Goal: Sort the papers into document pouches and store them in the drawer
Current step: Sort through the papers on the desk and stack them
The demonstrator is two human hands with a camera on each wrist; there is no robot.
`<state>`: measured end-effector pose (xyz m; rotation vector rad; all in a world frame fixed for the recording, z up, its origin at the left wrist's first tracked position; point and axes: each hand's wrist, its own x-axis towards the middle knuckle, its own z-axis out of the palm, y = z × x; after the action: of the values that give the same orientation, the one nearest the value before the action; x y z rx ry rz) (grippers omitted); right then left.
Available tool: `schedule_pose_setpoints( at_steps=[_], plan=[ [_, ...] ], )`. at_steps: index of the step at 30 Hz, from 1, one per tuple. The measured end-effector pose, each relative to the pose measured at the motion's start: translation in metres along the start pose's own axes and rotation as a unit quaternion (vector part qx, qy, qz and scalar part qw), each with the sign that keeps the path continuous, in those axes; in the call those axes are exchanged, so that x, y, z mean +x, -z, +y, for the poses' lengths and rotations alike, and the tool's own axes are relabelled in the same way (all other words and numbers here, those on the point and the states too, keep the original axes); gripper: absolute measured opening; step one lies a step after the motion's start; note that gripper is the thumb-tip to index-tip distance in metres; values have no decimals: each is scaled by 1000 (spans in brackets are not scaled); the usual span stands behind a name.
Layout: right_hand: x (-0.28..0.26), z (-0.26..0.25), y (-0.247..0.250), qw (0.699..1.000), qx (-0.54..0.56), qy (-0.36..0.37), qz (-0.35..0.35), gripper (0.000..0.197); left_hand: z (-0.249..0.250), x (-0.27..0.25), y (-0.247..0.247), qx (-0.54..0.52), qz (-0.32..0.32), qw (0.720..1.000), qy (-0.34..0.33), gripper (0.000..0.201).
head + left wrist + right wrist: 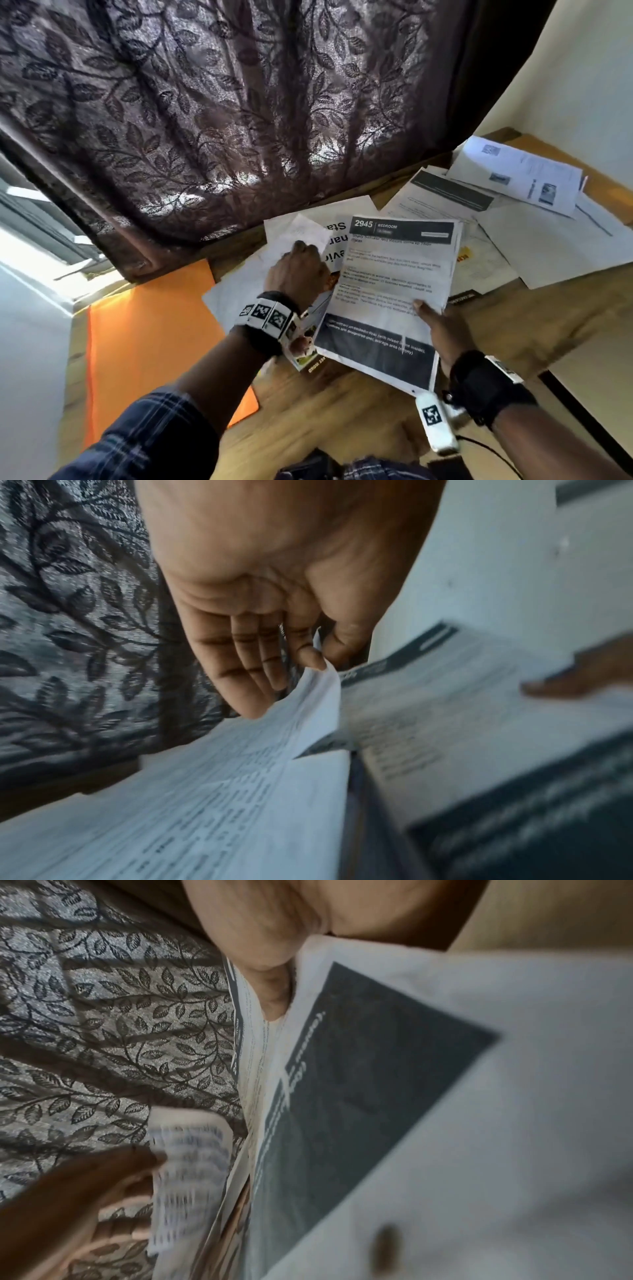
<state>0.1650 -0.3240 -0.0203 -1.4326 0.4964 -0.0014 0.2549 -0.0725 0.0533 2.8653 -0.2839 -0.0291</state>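
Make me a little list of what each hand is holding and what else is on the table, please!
left hand: pinches a small printed slip
right hand: holds a printed sheet headed 2945 BEDROOM, thumb on top
table: wooden
other papers: spread loose at the far right
orange pouch: flat on the table, left of the hands
curtain: dark, leaf pattern, behind the table
drawer: not in view

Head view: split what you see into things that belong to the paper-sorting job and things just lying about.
Belongs to the job:
- 2945 BEDROOM sheet, held by the right hand
- small printed slip, pinched by the left hand
- loose papers spread on the table
- orange pouch

Just lying about:
- leaf-patterned curtain
- window
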Motion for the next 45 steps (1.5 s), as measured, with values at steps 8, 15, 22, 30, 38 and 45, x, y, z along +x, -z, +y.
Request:
schedule_pose_setpoints(
  at_steps=[8,15,22,30,38,45],
  plan=[
    [3,-13,-11,994,-46,26,-98,19,74,23,-11,-319,-149,932,90,24],
    [20,-22,1,982,-113,83,-128,40,111,42,-22,-451,-163,865,145,18],
    [42,-24,19,982,-135,49,-125,20,108,48,-29,-428,-168,883,95,21],
    [54,-34,31,988,-9,8,-152,26,23,32,-42,-351,25,895,275,74],
    [61,-52,13,974,-49,39,-219,24,23,17,-31,-582,9,786,206,29],
    [66,-91,-4,961,-80,105,-243,19,30,0,-2,-645,148,734,153,21]
  ],
)
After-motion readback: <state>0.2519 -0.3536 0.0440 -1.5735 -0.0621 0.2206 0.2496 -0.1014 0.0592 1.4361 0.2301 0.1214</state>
